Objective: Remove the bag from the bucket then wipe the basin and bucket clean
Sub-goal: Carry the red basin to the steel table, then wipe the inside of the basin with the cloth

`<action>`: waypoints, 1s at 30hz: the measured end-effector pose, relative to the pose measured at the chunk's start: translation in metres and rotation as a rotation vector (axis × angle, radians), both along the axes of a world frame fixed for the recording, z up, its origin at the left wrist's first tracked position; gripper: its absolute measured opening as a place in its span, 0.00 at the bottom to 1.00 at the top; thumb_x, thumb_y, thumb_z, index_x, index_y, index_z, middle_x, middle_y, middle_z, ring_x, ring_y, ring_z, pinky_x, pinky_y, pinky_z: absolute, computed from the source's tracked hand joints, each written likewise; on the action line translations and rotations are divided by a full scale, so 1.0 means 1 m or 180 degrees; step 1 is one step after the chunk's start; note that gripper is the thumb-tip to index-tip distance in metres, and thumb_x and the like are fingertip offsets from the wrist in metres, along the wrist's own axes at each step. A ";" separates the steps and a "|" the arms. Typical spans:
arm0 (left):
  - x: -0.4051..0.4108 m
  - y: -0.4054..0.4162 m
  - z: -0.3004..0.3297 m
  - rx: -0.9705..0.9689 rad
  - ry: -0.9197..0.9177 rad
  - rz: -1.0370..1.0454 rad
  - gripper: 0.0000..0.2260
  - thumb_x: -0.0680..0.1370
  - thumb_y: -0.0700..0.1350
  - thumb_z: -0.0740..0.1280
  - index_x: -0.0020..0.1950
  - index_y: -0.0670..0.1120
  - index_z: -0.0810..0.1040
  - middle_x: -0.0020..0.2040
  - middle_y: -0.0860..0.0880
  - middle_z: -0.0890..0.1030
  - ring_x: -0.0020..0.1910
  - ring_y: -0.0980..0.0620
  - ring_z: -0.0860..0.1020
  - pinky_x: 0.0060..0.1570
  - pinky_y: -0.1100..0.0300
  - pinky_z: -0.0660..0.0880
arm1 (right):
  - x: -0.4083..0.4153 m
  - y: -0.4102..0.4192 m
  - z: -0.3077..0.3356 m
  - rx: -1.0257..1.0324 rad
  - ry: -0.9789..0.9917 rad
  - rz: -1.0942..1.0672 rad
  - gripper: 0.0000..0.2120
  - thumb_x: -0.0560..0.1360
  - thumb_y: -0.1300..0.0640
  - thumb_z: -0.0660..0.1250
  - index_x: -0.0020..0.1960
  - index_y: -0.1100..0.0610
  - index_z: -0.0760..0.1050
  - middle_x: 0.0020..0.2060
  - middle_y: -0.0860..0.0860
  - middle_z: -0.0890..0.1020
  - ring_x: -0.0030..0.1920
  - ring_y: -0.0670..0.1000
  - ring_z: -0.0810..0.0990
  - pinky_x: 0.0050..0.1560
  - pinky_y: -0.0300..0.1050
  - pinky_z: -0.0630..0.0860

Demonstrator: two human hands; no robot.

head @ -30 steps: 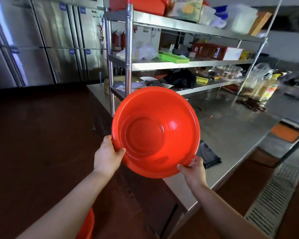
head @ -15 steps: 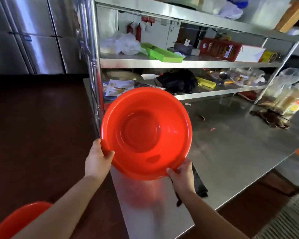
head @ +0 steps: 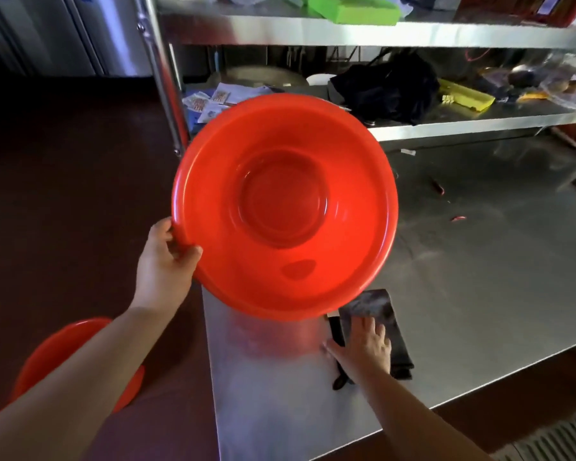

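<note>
So, we're at the start of the wiping step, I'd say. The left hand (head: 165,264) grips the red basin (head: 285,206) by its near-left rim, thumb over the lip and fingers curled behind, and holds it tilted up off the counter (head: 479,277) so the inside faces the camera. The inside looks empty, with no bag in it. The right hand (head: 363,349) lies flat with fingers spread on a dark folded cloth (head: 376,327) that sits on the counter near its front edge, just below the basin's lower rim. It's touching the cloth but hasn't closed round it.

Next move, as I read it: bunch the cloth up into the right hand, bring it into the bowl and rub round the inside while the left hand keeps the rim steady. A one-handed hold on a big, slick plastic basin could twist once the cloth pushes on it, so resting the bottom edge on the counter might help.

The counter is bare brushed steel, with a couple of small red scraps (head: 458,218) toward its far right. Behind it stands a steel shelf rack (head: 346,31) with a black bag (head: 386,86), papers and green and yellow trays on it. Down by the left forearm, off the counter's left edge, another red round thing (head: 64,347) sits on the dark floor; probably the bucket, but I can't tell.
</note>
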State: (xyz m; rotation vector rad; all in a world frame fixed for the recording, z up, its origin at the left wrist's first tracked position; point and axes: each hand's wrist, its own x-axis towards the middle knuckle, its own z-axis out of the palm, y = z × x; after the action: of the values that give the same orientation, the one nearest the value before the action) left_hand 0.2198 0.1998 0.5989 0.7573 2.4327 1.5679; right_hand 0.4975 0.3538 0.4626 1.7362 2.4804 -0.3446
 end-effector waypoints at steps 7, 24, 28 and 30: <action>-0.005 -0.007 -0.004 -0.0083 -0.0020 0.0142 0.26 0.74 0.47 0.70 0.70 0.52 0.65 0.60 0.51 0.68 0.45 0.59 0.78 0.46 0.67 0.72 | 0.000 0.013 -0.003 0.0322 -0.0279 0.0265 0.19 0.77 0.52 0.61 0.67 0.56 0.66 0.62 0.52 0.72 0.61 0.54 0.71 0.55 0.47 0.73; 0.029 -0.047 -0.041 -0.0750 -0.0910 -0.0885 0.16 0.73 0.38 0.66 0.59 0.41 0.67 0.49 0.38 0.79 0.47 0.38 0.79 0.50 0.43 0.76 | 0.064 -0.130 0.117 0.0881 0.1878 -0.1260 0.14 0.68 0.59 0.71 0.37 0.53 0.64 0.30 0.49 0.74 0.32 0.56 0.72 0.32 0.47 0.64; 0.033 -0.054 -0.045 -0.0879 -0.0577 -0.1192 0.12 0.73 0.39 0.65 0.54 0.42 0.67 0.43 0.42 0.78 0.45 0.39 0.79 0.48 0.44 0.76 | 0.035 -0.142 0.132 0.1116 0.1964 -0.0939 0.15 0.67 0.57 0.73 0.39 0.51 0.65 0.32 0.46 0.71 0.35 0.53 0.71 0.33 0.45 0.59; 0.032 -0.057 -0.044 -0.0841 -0.0625 -0.1335 0.11 0.73 0.38 0.65 0.53 0.41 0.68 0.43 0.41 0.79 0.44 0.40 0.79 0.49 0.42 0.76 | 0.014 -0.143 0.131 0.1213 0.2012 -0.0724 0.16 0.67 0.58 0.74 0.39 0.50 0.65 0.34 0.45 0.70 0.36 0.53 0.71 0.34 0.44 0.59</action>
State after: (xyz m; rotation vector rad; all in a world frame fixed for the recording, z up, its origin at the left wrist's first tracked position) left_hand 0.2516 0.1431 0.5548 0.9355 2.1076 1.0855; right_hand 0.5111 0.2111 0.5938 2.3787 2.9190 -0.5398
